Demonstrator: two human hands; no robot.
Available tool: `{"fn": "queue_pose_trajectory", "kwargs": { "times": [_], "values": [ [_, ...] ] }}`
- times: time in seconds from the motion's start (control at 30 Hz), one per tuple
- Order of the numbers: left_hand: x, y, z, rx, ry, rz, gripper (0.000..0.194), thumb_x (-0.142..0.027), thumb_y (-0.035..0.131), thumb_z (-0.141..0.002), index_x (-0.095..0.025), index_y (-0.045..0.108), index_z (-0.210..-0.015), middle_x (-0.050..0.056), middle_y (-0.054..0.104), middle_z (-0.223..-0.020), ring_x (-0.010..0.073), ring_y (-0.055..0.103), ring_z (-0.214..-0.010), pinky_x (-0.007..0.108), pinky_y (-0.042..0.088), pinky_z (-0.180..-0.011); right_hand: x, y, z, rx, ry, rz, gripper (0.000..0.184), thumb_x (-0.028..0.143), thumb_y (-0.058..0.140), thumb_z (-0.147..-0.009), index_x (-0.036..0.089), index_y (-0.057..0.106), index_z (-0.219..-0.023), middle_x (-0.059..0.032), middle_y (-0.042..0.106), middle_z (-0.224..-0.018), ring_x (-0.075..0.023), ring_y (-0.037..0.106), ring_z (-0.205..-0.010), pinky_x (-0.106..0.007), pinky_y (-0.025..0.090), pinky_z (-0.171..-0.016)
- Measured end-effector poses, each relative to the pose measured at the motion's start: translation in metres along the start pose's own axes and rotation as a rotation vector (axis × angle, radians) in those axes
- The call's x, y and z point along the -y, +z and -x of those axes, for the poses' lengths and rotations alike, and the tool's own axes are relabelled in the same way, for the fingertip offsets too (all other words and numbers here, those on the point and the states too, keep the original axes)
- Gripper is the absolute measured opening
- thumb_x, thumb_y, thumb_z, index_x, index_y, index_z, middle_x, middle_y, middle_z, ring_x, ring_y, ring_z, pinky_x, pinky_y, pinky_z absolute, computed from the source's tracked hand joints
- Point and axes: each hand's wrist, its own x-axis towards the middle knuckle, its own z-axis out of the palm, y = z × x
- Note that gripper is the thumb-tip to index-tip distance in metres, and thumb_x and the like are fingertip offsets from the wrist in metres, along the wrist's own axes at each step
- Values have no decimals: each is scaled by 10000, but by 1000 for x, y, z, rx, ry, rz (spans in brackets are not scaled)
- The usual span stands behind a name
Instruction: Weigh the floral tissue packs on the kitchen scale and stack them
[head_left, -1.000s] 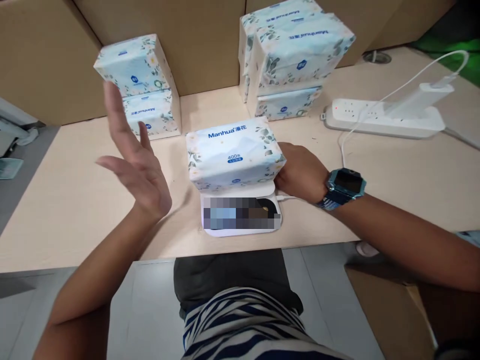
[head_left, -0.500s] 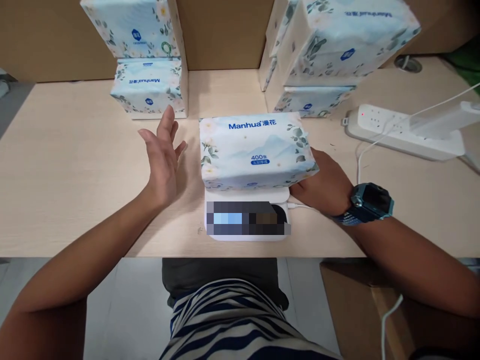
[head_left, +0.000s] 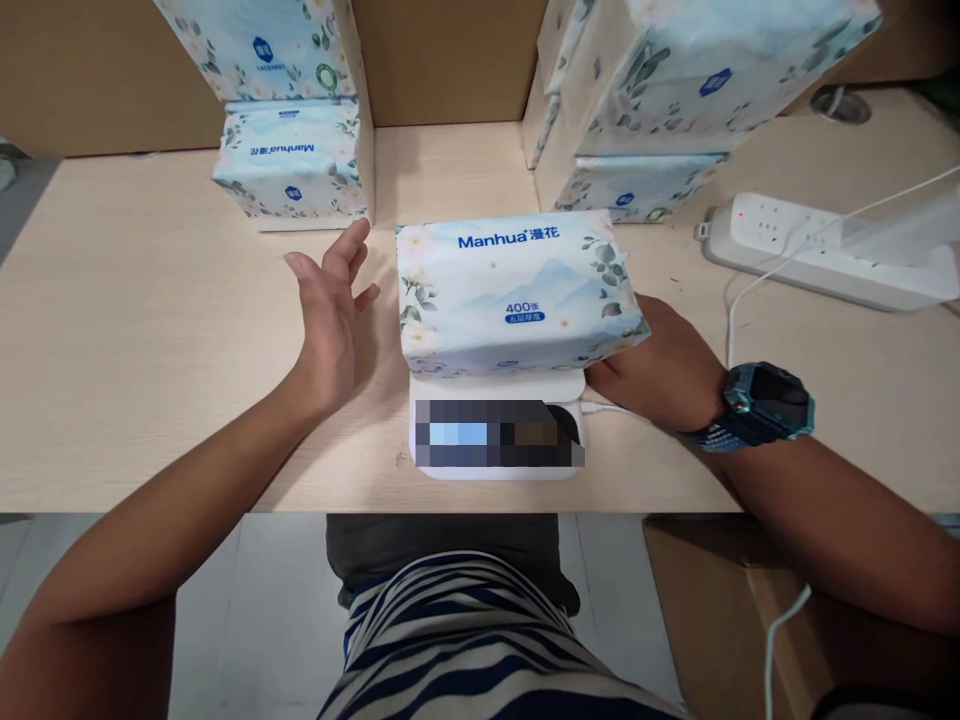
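A pale blue pack of tissues (head_left: 517,285) with a flower print rests on a white device like a small scale (head_left: 495,388), whose display is pixelated. My left hand (head_left: 330,320) is raised just left of the pack, fingers spread and apart from it, holding nothing. On the other side, my right hand (head_left: 664,355) is at the pack's right end. Its fingers are hidden behind and under the pack, so whether they grip it cannot be seen. A watch (head_left: 771,405) is on the right wrist. A white cable (head_left: 604,408) runs from the device's right side.
Stacked tissue packs stand at the back left (head_left: 292,160) and back right (head_left: 630,185), before a brown panel (head_left: 442,60). A white power strip (head_left: 825,245) with cables lies on the right of the wooden table (head_left: 135,350). A cardboard box (head_left: 697,600) is below the table edge.
The view has shifted slightly. My left fingers have leaned a little to the right, still clear of the pack. The pack stays on the device, my right hand still at its end.
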Motion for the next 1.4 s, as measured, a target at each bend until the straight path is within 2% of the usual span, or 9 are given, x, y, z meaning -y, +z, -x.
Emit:
{"fn": "queue_pose_trajectory", "kwargs": {
  "times": [0.43,0.63,0.7,0.8,0.87,0.93,1.03,1.2,1.4],
  "values": [
    [6,1,-2,-36,58,-56,948,-980,64,-907,-489,481,-1602,-77,387,-1810,348,279,-1729,596,420,-1323,-5,5,4,-9,-8,-25,586,187,463,-970,194,530,-1552,-182,713,-1452,-371,688,-1340,-563,623,-1036],
    [2,-2,-2,-3,52,-12,892,-989,145,-904,-527,467,-1596,-149,347,-1819,385,217,-1734,662,362,-1348,-2,4,4,-22,3,-38,637,198,454,-989,201,473,-1626,-200,697,-1471,-373,684,-1349,-560,623,-1057],
    [-7,-1,3,-40,101,-41,850,-970,132,-924,-552,493,-1571,-139,372,-1808,371,249,-1728,647,379,-1342,0,3,4,-173,43,-20,672,222,438,-1028,245,385,-1698,-213,652,-1535,-376,666,-1387,-577,599,-1105],
    [-22,6,17,-158,236,-131,822,-909,90,-977,-514,549,-1532,-41,489,-1741,350,460,-1624,606,477,-1276,5,-2,6,-532,30,-73,674,377,391,-1103,377,242,-1760,-174,557,-1656,-398,628,-1454,-604,591,-1108],
    [-29,11,26,-167,321,-178,807,-907,131,-985,-491,569,-1521,7,563,-1672,337,575,-1522,562,560,-1199,9,-5,8,-600,-22,-158,699,556,366,-1106,436,173,-1767,-148,499,-1706,-428,605,-1484,-610,627,-1051],
    [-32,14,32,-109,381,-237,756,-903,267,-989,-475,563,-1537,31,565,-1667,347,587,-1508,544,603,-1146,13,-8,11,-510,-65,-175,778,657,392,-1077,459,99,-1771,-148,412,-1758,-447,554,-1535,-632,637,-1057],
    [-34,14,34,-44,400,-348,677,-806,401,-1036,-437,516,-1592,71,486,-1730,370,514,-1582,537,604,-1144,19,-10,13,-378,-132,-107,863,572,510,-1072,470,13,-1770,-148,335,-1799,-431,483,-1599,-680,589,-1145],
    [-38,14,31,-25,343,-398,691,-797,391,-1042,-415,487,-1609,73,437,-1770,347,451,-1635,505,586,-1184,22,-12,11,-335,-142,-122,966,319,639,-1050,486,13,-1766,-120,325,-1825,-376,509,-1598,-636,573,-1210],
    [-36,13,29,-6,349,-404,697,-773,386,-1060,-380,464,-1630,87,430,-1774,340,417,-1658,497,567,-1220,22,-14,13,-326,-133,-68,949,351,621,-1066,491,-13,-1758,-100,290,-1840,-371,516,-1592,-643,582,-1209]
  ]
}}
